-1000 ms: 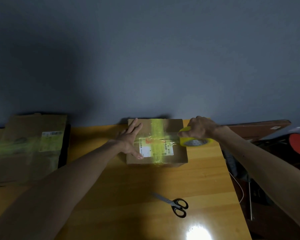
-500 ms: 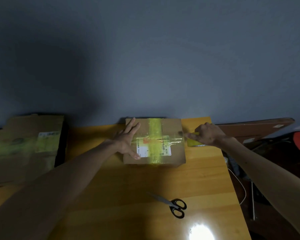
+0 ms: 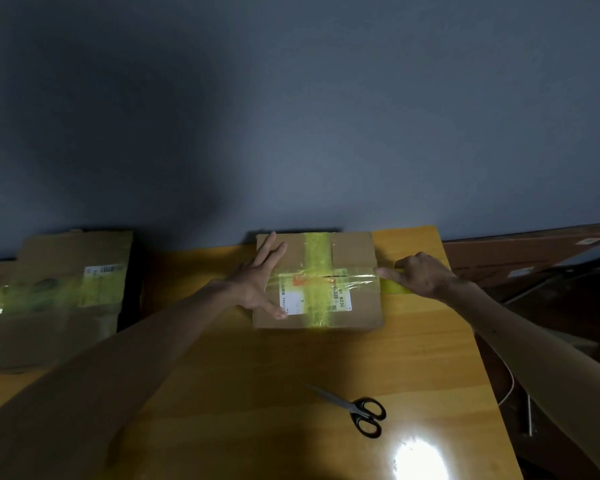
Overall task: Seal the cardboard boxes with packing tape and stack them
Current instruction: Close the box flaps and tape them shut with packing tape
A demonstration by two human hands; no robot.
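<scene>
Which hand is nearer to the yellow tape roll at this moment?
Right. The right hand grips the tape roll at the right edge of the box; the left hand lies flat on the box's left side, apart from the roll.

The box (image 3: 357, 251) sits at the far edge of the table (image 3: 257, 410), against the wall (image 3: 291, 116). The left hand (image 3: 257, 282) rests flat on the box's left part. The right hand (image 3: 423, 275) grips the tape roll (image 3: 394, 288) just beside the box's right edge. The scissors (image 3: 357, 410) lie nearer, right of centre. A second box (image 3: 59, 299) lies well apart on the left, and a board (image 3: 534, 251) stands beyond the table's right side
</scene>
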